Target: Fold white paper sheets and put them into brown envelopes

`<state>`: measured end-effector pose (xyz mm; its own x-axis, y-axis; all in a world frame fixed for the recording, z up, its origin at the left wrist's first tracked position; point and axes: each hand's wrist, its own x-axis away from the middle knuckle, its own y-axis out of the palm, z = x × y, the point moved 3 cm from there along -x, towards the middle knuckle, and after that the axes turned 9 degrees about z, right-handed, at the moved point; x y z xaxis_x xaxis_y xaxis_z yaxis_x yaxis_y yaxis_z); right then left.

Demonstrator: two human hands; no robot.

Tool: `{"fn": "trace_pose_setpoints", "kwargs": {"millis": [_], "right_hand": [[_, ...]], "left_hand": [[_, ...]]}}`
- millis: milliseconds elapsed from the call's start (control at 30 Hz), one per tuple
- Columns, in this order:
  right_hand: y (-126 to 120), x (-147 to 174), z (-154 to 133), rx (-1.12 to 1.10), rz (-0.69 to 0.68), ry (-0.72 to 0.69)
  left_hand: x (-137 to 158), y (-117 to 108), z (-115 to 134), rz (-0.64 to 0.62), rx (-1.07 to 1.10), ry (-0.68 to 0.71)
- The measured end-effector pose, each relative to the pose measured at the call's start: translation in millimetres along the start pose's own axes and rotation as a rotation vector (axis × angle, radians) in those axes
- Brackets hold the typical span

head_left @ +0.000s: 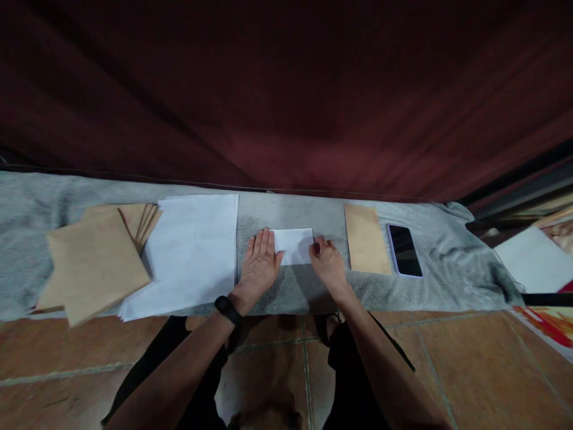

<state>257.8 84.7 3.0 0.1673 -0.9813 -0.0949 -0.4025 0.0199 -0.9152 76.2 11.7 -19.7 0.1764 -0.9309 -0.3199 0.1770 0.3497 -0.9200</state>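
A small folded sheet of white paper [293, 245] lies on the grey cloth in front of me. My left hand [261, 261] is spread flat over its left end, fingers pointing away from me and thumb out to the side. At the right edge of the paper, my right hand [328, 261] has its fingers curled, with the thumb and fingertips on that edge. Part of the right fingertips is hidden. To the right of this hand lies a flat brown envelope [367, 240]. Left of my left hand is a stack of larger white sheets [194, 254].
Several brown envelopes [98, 257] are piled at the left, overlapping the white stack. A phone [404, 251] lies right of the single envelope. The grey cloth [465, 263] covers a narrow bench, with a dark red curtain [286, 107] behind and floor tiles [273, 370] below.
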Motion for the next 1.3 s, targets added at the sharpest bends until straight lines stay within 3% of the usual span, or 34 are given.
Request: {"fn": "trace_pose_setpoints", "kwargs": {"millis": [167, 367, 500, 600, 700, 767, 900, 1000, 1133, 1300], "right_hand": [[7.4, -7.4, 8.5, -0.242, -0.047, 0.125], [-6.1, -17.5, 9.0, -0.993, -0.112, 0.226], [-22.4, -10.6, -6.9, -1.194, -0.159, 0.131], [-22.0, -8.8, -10.4, -1.133, -0.116, 0.136], [-10.9, -10.7, -2.8, -1.044, -0.019, 0.283], [0.4, -10.5, 0.4, -1.078, -0.086, 0.364], [13.3, -10.0, 3.8, -1.189, -0.185, 0.399], [13.0, -15.4, 12.1, -1.119, -0.144, 0.372], [7.5, -22.3, 23.0, -0.75, -0.081, 0.188], [2.5, -11.8, 24.0, -0.261, -0.036, 0.067]], "left_hand": [[-1.1, -1.1, 3.2, 0.001, 0.027, -0.007], [-0.5, -17.4, 33.5, -0.03, 0.235, 0.129], [-9.2, -30.3, 45.6, 0.056, 0.54, -0.063], [-19.6, -29.4, 44.2, 0.096, 1.014, -0.404], [-24.4, -21.9, 46.5, 0.141, 1.415, -0.704], [-23.5, -17.5, 52.5, 0.151, 1.548, -0.776], [-14.5, -9.9, 61.0, 0.046, 1.734, -0.89], [-11.7, -9.2, 45.8, 0.054, 1.705, -0.91], [-12.8, -7.3, 0.0, 0.116, 1.465, -0.988], [-15.2, -3.5, -29.4, 0.068, 1.067, -0.74]]}}
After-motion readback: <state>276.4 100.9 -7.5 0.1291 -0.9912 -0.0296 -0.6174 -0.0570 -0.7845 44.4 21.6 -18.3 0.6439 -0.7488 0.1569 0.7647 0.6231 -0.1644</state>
